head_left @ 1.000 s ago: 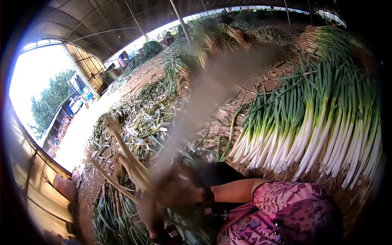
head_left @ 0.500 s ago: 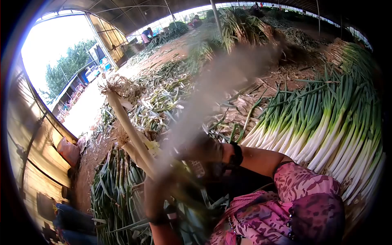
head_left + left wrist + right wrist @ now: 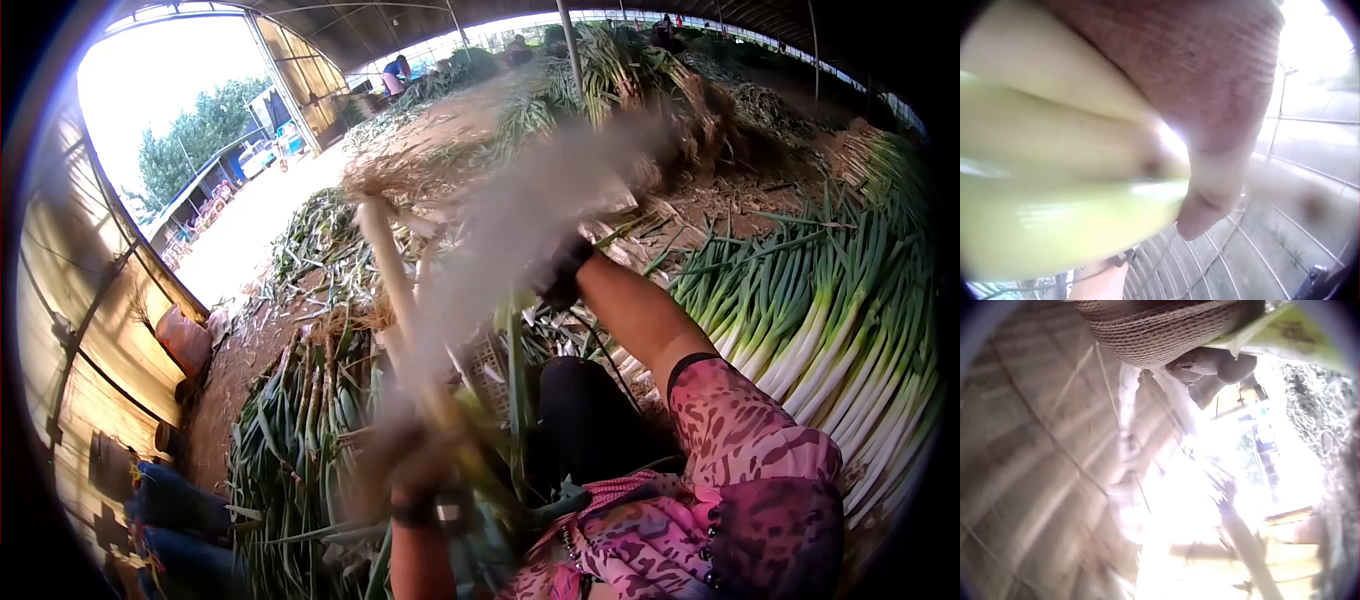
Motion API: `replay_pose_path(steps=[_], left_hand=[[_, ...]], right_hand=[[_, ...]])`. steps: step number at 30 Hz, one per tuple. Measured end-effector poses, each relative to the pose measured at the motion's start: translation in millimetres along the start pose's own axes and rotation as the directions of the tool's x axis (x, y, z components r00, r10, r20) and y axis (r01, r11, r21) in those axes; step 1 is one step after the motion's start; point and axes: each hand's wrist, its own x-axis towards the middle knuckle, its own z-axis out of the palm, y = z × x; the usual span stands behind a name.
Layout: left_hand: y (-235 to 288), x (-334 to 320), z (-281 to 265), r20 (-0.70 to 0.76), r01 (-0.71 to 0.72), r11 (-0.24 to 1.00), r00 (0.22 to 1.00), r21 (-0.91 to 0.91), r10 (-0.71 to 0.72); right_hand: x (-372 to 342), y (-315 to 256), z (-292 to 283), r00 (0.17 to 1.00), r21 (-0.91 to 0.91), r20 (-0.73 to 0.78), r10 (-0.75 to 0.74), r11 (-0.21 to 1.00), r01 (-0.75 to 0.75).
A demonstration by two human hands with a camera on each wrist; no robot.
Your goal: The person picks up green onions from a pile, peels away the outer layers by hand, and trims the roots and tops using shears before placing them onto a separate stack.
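Long green onions (image 3: 385, 250) stand tilted, roots up, in my left hand (image 3: 415, 465), low in the middle of the head view. In the left wrist view my thumb (image 3: 1210, 169) curls over their smooth pale-green stalks (image 3: 1060, 181). Farther forward is my right hand, mostly hidden in the head view by a grey blur; its dark wristband (image 3: 565, 265) shows at the blur's edge. In the right wrist view that hand (image 3: 1179, 334), wrapped in ribbed cloth, has curled fingers gripping a green onion leaf (image 3: 1304, 340). A pale strip (image 3: 1127, 419) hangs beneath it.
Cleaned green onions (image 3: 810, 320) lie in a broad row on the right. Untrimmed ones (image 3: 290, 450) are heaped at left front, near a plastic crate (image 3: 487, 375). Peeled leaf scraps (image 3: 320, 230) litter the ground ahead. A pole (image 3: 571, 50) and another person (image 3: 396, 75) are farther back.
My right hand has moved forward and up, away from my left hand. The onions in my left hand have shifted right and stand more upright in view. The head view has turned left.
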Motion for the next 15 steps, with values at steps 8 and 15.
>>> replay_pose_path(steps=[8, 15], left_hand=[[-25, 19, -36, 0.055, -0.042, 0.959, 0.997, -0.281, 0.059], [-37, 20, -52, 0.130, 0.032, 0.945, 0.991, -0.325, 0.011]], right_hand=[[-56, 39, -5, 0.569, -0.141, 0.805, -0.169, 0.877, 0.460], [-123, 107, 31, 0.164, -0.318, 0.928, 0.334, 0.941, -0.114]])
